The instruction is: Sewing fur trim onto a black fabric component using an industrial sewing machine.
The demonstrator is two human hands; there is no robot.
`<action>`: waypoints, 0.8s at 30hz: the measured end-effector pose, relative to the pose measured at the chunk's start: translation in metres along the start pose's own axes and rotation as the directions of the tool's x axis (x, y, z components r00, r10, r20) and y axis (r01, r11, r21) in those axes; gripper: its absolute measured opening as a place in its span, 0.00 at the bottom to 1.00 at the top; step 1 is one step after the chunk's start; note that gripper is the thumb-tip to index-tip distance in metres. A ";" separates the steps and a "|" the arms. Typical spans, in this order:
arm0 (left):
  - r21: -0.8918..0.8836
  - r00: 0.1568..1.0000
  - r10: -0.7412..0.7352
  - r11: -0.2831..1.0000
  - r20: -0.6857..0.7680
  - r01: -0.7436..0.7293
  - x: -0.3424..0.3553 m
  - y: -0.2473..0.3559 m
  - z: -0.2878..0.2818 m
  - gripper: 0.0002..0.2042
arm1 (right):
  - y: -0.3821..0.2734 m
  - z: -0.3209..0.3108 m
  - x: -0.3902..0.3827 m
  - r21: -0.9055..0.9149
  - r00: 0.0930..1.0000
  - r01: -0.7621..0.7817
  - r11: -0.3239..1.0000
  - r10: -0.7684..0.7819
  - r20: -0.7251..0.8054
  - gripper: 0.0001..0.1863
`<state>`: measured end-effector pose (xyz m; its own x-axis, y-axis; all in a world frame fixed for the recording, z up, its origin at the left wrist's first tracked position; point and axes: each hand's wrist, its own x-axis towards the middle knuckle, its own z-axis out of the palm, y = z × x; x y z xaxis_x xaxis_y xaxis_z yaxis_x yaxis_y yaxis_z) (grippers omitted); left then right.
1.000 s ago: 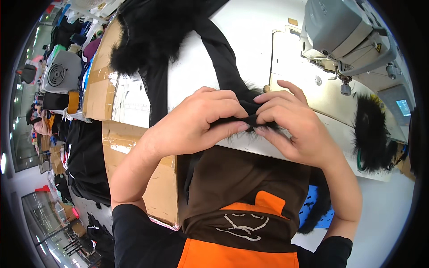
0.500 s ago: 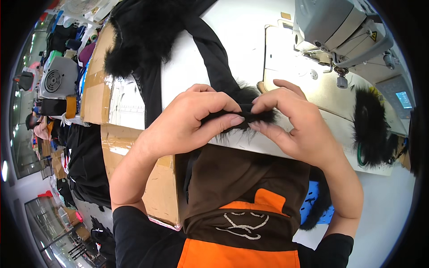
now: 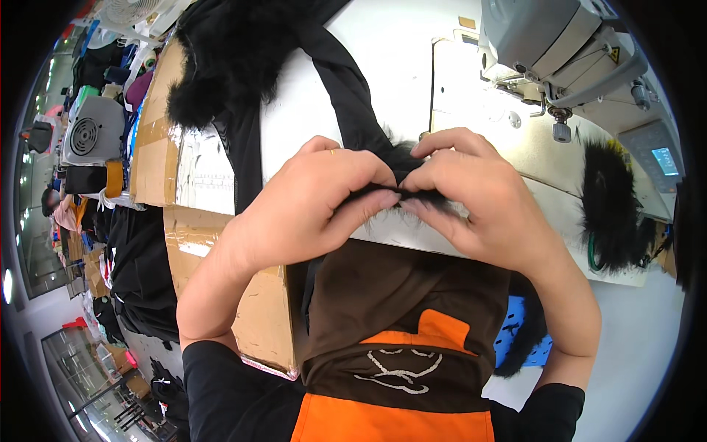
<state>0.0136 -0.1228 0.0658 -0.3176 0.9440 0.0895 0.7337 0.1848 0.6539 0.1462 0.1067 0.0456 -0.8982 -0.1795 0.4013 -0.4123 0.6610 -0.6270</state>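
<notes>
A black garment (image 3: 342, 81) runs down the white table to my hands, its near end edged with black fur trim (image 3: 401, 152). My left hand (image 3: 317, 191) pinches that edge between thumb and fingers. Close against it, my right hand (image 3: 471, 188) is closed on the same edge, thumb below and fingers above. The fingertips of both hands nearly meet, and they hide the exact fold of cloth and fur. More black fur (image 3: 228, 59) belonging to dark clothing lies at the far left of the table.
A sewing machine (image 3: 545, 51) stands at the far right, with a small lit screen (image 3: 664, 162) beside it. A loose black fur strip (image 3: 611, 199) lies at the table's right edge. Cardboard boxes (image 3: 258, 317) stand left, and a blue crate (image 3: 519, 335) sits below the table.
My right hand has shifted slightly left, closing its fingers onto the trim beside my left hand. The left hand keeps its pinch.
</notes>
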 end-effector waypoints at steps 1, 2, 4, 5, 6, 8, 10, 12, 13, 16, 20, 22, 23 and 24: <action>-0.001 1.000 0.003 1.000 -0.002 -0.003 0.000 0.003 -0.001 0.08 | 0.000 0.000 -0.001 -0.004 1.000 0.000 1.000 0.000 0.000 0.15; 0.086 0.997 0.074 0.994 -0.008 -0.073 0.000 0.009 -0.002 0.09 | -0.001 0.000 -0.002 -0.043 0.995 0.098 0.994 -0.099 -0.022 0.14; 0.246 0.984 0.178 0.954 -0.013 -0.169 -0.008 0.020 -0.002 0.13 | 0.003 -0.002 -0.005 -0.107 0.957 0.287 0.952 -0.289 -0.008 0.10; 0.248 0.984 0.177 0.954 -0.014 -0.168 -0.011 0.023 0.000 0.13 | 0.001 -0.001 -0.006 -0.106 0.957 0.289 0.952 -0.291 -0.009 0.10; 0.285 0.978 0.210 0.936 0.013 -0.205 -0.015 0.027 0.000 0.13 | -0.005 -0.001 -0.011 -0.143 0.935 0.352 0.925 -0.354 0.015 0.09; 0.349 0.968 0.238 0.903 0.080 -0.251 -0.023 0.034 -0.001 0.14 | -0.015 0.002 -0.018 -0.177 0.907 0.420 0.890 -0.421 0.035 0.06; 0.361 0.964 0.252 0.894 0.088 -0.267 -0.028 0.038 0.001 0.13 | -0.020 0.004 -0.024 -0.173 0.901 0.431 0.886 -0.431 0.041 0.05; 0.373 0.959 0.266 0.884 0.095 -0.283 -0.030 0.039 0.004 0.12 | -0.022 0.003 -0.025 -0.190 0.880 0.475 0.859 -0.468 0.086 0.04; 0.381 0.954 0.286 0.876 0.086 -0.297 -0.031 0.038 0.006 0.11 | -0.022 0.002 -0.025 -0.191 0.880 0.475 0.859 -0.467 0.086 0.04; 0.370 0.949 0.300 0.875 0.095 -0.314 -0.028 0.035 0.008 0.10 | -0.018 0.001 -0.025 -0.212 0.860 0.510 0.834 -0.493 0.129 0.07; 0.375 0.951 0.255 0.876 0.173 -0.303 -0.027 0.043 0.006 0.09 | -0.019 -0.001 -0.026 -0.161 0.821 0.565 0.809 -0.533 0.203 0.05; 0.384 0.949 0.247 0.871 0.195 -0.305 -0.024 0.038 0.005 0.09 | -0.014 0.000 -0.026 -0.126 0.819 0.559 0.820 -0.523 0.235 0.05; 0.396 0.947 0.237 0.866 0.215 -0.307 -0.022 0.037 0.005 0.09 | -0.013 0.001 -0.024 -0.153 0.815 0.566 0.810 -0.521 0.254 0.05; 0.392 0.946 0.242 0.865 0.217 -0.312 -0.021 0.037 0.005 0.09 | -0.012 0.001 -0.023 -0.181 0.812 0.570 0.801 -0.516 0.274 0.06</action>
<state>0.0503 -0.1348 0.0842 0.0077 0.9968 0.0797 0.9696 -0.0270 0.2431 0.1716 0.1018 0.0429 -0.5585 -0.6863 0.4659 -0.8147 0.5594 -0.1525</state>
